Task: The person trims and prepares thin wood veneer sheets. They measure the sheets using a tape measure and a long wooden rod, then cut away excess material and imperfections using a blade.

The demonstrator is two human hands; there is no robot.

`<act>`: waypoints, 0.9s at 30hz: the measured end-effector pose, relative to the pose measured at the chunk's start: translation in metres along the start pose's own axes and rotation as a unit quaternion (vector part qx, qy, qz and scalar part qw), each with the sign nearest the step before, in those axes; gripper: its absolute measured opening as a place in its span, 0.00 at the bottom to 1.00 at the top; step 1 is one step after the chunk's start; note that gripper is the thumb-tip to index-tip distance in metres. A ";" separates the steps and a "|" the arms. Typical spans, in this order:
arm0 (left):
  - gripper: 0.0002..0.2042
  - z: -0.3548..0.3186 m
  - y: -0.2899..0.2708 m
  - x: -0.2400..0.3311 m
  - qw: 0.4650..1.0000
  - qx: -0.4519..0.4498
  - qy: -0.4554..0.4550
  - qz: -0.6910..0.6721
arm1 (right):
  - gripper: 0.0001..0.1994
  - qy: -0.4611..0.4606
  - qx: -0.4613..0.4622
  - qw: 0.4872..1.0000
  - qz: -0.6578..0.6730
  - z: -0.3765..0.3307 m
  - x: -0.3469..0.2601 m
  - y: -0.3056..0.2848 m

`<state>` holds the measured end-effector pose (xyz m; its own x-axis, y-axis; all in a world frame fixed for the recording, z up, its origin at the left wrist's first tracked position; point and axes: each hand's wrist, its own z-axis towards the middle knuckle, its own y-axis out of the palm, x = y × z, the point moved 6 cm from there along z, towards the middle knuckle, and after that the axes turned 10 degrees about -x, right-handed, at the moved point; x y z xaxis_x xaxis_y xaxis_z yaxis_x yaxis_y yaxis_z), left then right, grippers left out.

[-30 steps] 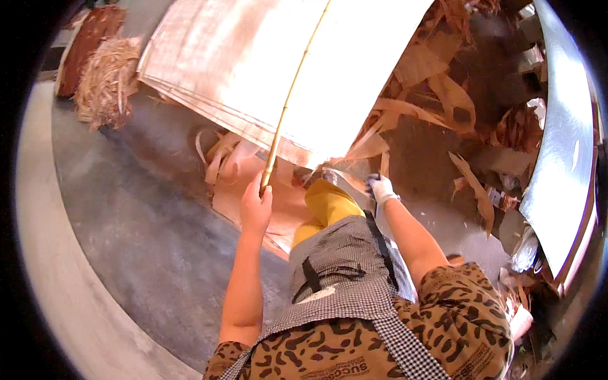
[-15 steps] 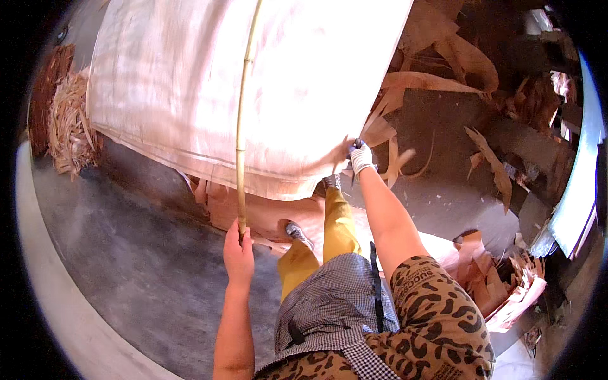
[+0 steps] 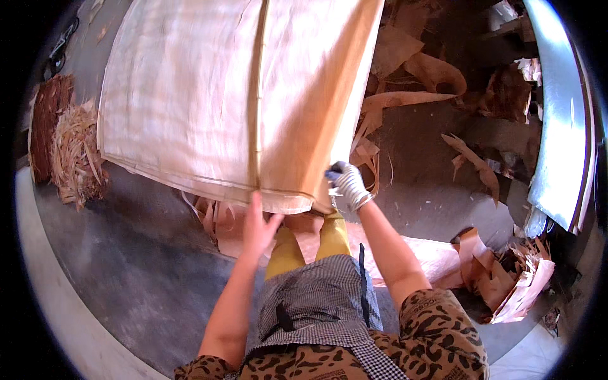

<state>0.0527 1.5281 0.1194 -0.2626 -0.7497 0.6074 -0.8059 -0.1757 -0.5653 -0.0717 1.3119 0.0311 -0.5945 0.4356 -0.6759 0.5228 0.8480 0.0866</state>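
A stack of large thin pale veneer sheets fills the upper middle of the view. A thin bamboo stick lies along the top sheet, running away from me. My bare left hand grips the near end of the stick at the stack's front edge. My right hand, in a white glove, holds the near right corner of the sheets. Below the hands I see my yellow trousers, a checked apron and leopard-print sleeves.
Curled brown veneer scraps litter the dark floor to the right. A heap of shredded wood strips lies at the left. Pale boards lean at the far right, torn pieces below them. Grey concrete floor spreads at lower left.
The stick has swung from slanted across the sheets to nearly straight along them. My left hand moved up to the stack's front edge, and my right hand shifted to its right corner.
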 end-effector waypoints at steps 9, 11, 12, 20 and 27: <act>0.10 0.073 -0.105 -0.029 0.988 -0.019 -0.012 -0.152 | 0.13 0.038 -0.012 0.988 0.150 -0.018 -0.023 0.109; 0.13 0.082 -0.146 -0.026 0.958 -0.101 -0.073 -0.259 | 0.11 0.077 0.011 0.989 0.127 -0.005 0.037 0.134; 0.12 0.082 -0.167 -0.048 0.957 -0.108 -0.078 -0.258 | 0.10 -0.008 0.014 0.996 0.092 0.006 0.069 0.162; 0.12 0.122 -0.274 -0.157 0.957 -0.082 -0.031 -0.276 | 0.10 -0.034 0.075 0.977 -0.198 0.039 0.063 0.283; 0.14 0.114 -0.270 -0.220 0.971 -0.053 -0.076 -0.222 | 0.12 -0.049 0.220 0.957 -0.184 -0.009 0.022 0.270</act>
<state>0.3891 1.6674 0.0748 0.1972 -0.7018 0.6846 -0.8738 -0.4424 -0.2019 0.0506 1.5528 0.0465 -0.7384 0.0837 -0.6691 0.5093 0.7196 -0.4720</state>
